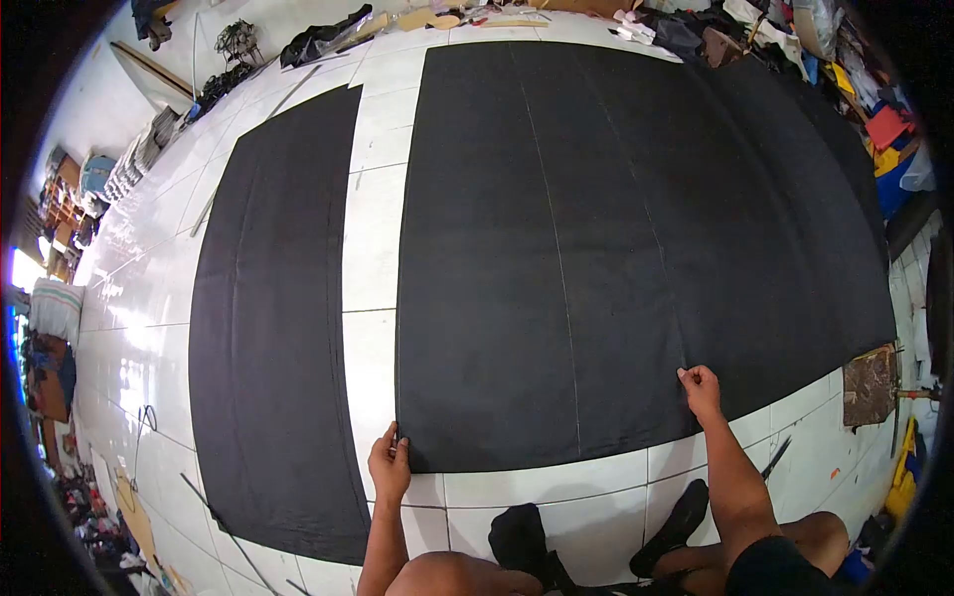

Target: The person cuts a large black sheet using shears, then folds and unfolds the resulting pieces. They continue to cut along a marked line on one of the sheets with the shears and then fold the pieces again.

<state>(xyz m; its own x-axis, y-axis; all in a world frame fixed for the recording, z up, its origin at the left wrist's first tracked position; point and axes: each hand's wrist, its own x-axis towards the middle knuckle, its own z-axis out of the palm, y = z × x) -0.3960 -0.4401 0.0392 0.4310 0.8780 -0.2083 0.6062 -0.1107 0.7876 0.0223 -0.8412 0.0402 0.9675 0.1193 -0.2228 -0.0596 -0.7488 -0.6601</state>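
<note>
A wide sheet of black fabric (487, 258) lies spread on the white tiled floor, with thin pale lines running along its length. At its near left corner my left hand (389, 465) is closed on the edge, thumb and fingers pinched together. My right hand (702, 389) pinches the cloth farther in from the near edge, at the end of one pale line, where small creases show. Whether anything small sits in those fingertips is hidden. A narrower black fabric strip (273, 328) lies to the left, with bare tile between the two pieces.
A worn brown block (870, 385) stands by the sheet's right corner. Dark scissors (777, 457) lie on the tiles near my right arm. A long thin rod (229, 531) lies near the strip's lower end. Piled materials (884, 129) line the right side; my socked feet (519, 536) are close in front.
</note>
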